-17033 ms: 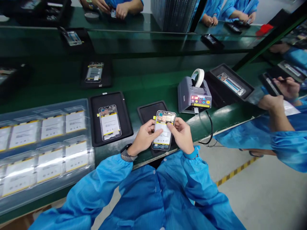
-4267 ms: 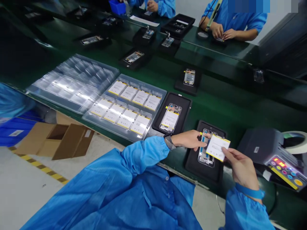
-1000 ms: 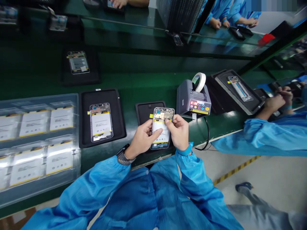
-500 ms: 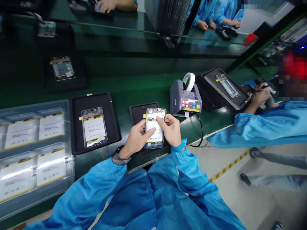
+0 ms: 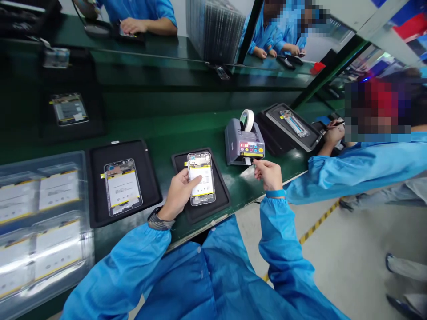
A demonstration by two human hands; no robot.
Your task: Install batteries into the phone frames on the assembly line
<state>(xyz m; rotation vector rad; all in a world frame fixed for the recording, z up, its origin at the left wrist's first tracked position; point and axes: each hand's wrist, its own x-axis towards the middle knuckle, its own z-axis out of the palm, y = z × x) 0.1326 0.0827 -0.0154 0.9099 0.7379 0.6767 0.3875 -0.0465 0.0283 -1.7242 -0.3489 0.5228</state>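
Observation:
My left hand (image 5: pixel 182 191) grips an opened smartphone (image 5: pixel 203 184) by its left edge, with the thumb over the white battery. The phone's circuit board shows at the top, and it is held over a black tray (image 5: pixel 222 195). My right hand (image 5: pixel 268 174) is closed in a pinch just right of the tape outlet on a grey tape dispenser (image 5: pixel 245 143). A short white tape end (image 5: pixel 247 162) sticks out there, a little apart from my fingertips. Whether anything is between those fingers I cannot make out. A roll of white tape (image 5: pixel 247 119) sits on top of the dispenser.
Left of me, another opened phone (image 5: pixel 122 186) lies on a black tray (image 5: pixel 150 178). Beside it, a clear plastic tray (image 5: pixel 87 178) holds several batteries. Another phone frame (image 5: pixel 295 123) rests on trays at the right, near a co-worker's sleeve (image 5: pixel 333 173). Further phones lie at the back left.
My right hand has let go of the phone and moved right to the tape dispenser's front. My left hand still holds the phone. The whole view has shifted somewhat.

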